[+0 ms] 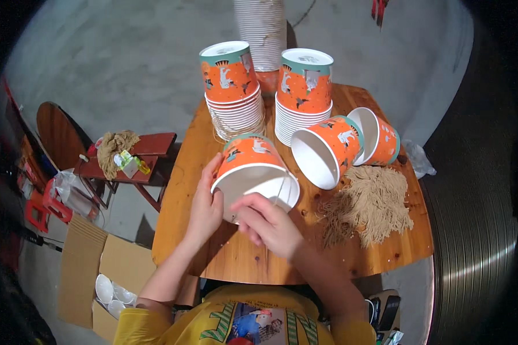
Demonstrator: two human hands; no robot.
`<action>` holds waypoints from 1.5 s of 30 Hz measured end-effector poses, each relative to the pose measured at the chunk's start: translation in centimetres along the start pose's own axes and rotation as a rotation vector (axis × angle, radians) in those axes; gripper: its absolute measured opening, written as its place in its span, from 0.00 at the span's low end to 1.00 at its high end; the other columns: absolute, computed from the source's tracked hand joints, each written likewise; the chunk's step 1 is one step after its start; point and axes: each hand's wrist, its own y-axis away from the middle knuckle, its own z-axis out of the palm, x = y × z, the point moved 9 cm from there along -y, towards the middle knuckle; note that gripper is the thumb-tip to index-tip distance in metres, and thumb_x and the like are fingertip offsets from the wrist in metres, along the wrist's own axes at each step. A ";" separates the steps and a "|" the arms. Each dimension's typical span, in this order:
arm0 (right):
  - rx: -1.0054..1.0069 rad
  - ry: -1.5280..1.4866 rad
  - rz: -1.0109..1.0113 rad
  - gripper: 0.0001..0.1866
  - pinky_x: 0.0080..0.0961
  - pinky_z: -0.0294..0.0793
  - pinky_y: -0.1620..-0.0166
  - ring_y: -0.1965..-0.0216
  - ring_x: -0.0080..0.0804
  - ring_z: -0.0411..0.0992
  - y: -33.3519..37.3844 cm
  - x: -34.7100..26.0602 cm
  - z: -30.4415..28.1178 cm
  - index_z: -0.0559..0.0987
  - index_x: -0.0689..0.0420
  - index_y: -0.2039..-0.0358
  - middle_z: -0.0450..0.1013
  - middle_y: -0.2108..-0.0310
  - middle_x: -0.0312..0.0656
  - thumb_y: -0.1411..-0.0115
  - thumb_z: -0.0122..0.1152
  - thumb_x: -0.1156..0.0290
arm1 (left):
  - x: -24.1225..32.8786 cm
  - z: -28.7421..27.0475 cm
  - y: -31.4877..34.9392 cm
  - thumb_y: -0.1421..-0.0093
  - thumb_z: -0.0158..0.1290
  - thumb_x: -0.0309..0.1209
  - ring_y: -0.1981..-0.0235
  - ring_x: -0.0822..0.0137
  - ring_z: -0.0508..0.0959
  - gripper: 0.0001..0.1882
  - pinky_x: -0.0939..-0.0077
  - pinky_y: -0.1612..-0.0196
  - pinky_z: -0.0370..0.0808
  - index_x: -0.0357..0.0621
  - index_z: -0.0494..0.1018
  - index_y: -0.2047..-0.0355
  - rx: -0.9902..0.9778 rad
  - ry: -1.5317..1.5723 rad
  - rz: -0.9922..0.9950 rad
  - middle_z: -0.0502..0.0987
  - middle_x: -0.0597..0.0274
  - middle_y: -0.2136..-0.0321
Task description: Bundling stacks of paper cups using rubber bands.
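**Orange-and-teal paper bucket [248,153], mouth toward the worker**

The left hand [205,202] grips its left rim over the brown wooden table [230,257]; the right hand's [269,227] fingers curl at the mouth, their hold unclear. Overtight squeezing could crease the white rim [294,185].

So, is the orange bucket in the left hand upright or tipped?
Tipped: the orange bucket has its open mouth facing the camera, showing its white inside.
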 end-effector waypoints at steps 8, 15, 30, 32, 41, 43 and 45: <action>0.357 0.057 -0.394 0.10 0.13 0.64 0.72 0.76 0.15 0.63 4.0 -8.2 -5.5 0.75 0.58 0.62 0.66 0.76 0.32 0.32 0.45 0.68 | -4.6 -1.0 1.6 0.51 0.41 0.19 0.51 0.64 0.71 0.36 0.74 0.47 0.67 0.42 0.55 0.38 0.045 0.334 -0.711 0.70 0.52 0.51; 0.247 0.040 -0.442 0.14 0.13 0.62 0.73 0.79 0.17 0.63 2.0 -9.7 -4.4 0.74 0.62 0.61 0.67 0.77 0.32 0.32 0.44 0.64 | -4.6 -0.1 3.6 0.52 0.49 0.24 0.60 0.65 0.76 0.27 0.72 0.56 0.75 0.31 0.64 0.49 -0.062 0.668 -0.820 0.74 0.54 0.58; 0.492 0.377 -0.405 0.08 0.14 0.57 0.83 0.83 0.18 0.58 4.1 -9.7 -1.9 0.71 0.63 0.70 0.63 0.81 0.35 0.38 0.44 0.74 | -3.1 0.2 4.8 0.51 0.49 0.25 0.55 0.61 0.75 0.27 0.68 0.49 0.72 0.32 0.65 0.48 -0.094 0.885 -0.808 0.74 0.52 0.55; 0.453 0.160 -0.341 0.07 0.14 0.57 0.82 0.84 0.18 0.58 4.1 -9.7 -1.6 0.71 0.63 0.70 0.63 0.82 0.35 0.38 0.44 0.74 | -3.3 0.1 4.7 0.51 0.48 0.25 0.54 0.61 0.75 0.27 0.69 0.48 0.71 0.32 0.64 0.48 -0.080 0.902 -0.788 0.73 0.52 0.55; 0.440 -0.126 -0.326 0.12 0.13 0.46 0.77 0.81 0.12 0.52 1.7 -7.5 -3.9 0.75 0.61 0.67 0.57 0.83 0.26 0.37 0.54 0.64 | -5.2 -2.3 3.3 0.49 0.44 0.24 0.48 0.62 0.69 0.32 0.71 0.44 0.64 0.37 0.56 0.41 0.056 0.560 -0.579 0.69 0.52 0.50; 0.451 -0.124 -0.328 0.13 0.13 0.47 0.76 0.80 0.12 0.52 1.4 -7.7 -4.0 0.75 0.60 0.64 0.58 0.83 0.25 0.37 0.54 0.62 | -6.0 -2.7 3.0 0.48 0.43 0.24 0.47 0.62 0.68 0.32 0.72 0.43 0.63 0.37 0.55 0.40 0.056 0.471 -0.531 0.68 0.52 0.49; 0.448 -0.146 -0.326 0.14 0.13 0.49 0.75 0.81 0.13 0.53 1.0 -7.8 -4.1 0.74 0.61 0.63 0.58 0.83 0.26 0.37 0.53 0.61 | -6.9 -2.9 2.6 0.45 0.43 0.23 0.47 0.65 0.66 0.30 0.73 0.44 0.63 0.38 0.56 0.40 0.037 0.374 -0.485 0.67 0.57 0.49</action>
